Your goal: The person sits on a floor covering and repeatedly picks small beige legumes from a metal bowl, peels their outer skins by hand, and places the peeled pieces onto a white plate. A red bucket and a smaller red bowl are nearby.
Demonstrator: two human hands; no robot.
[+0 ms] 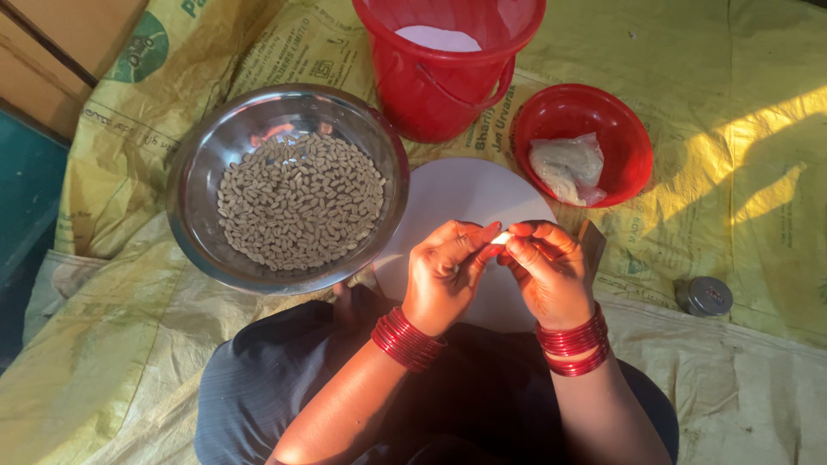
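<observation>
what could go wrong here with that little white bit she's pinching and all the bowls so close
The small white piece is pinched only at the fingertips of the left hand and right hand, so it could slip onto the white round board or the lap. The steel bowl of kernels sits close by the left forearm; an elbow move might tip it.

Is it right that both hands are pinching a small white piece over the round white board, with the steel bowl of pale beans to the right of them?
Not quite. The head view shows the steel bowl of pale beans to the left of the hands, not the right. The left hand and right hand do pinch a small white piece over the round white board.
</observation>
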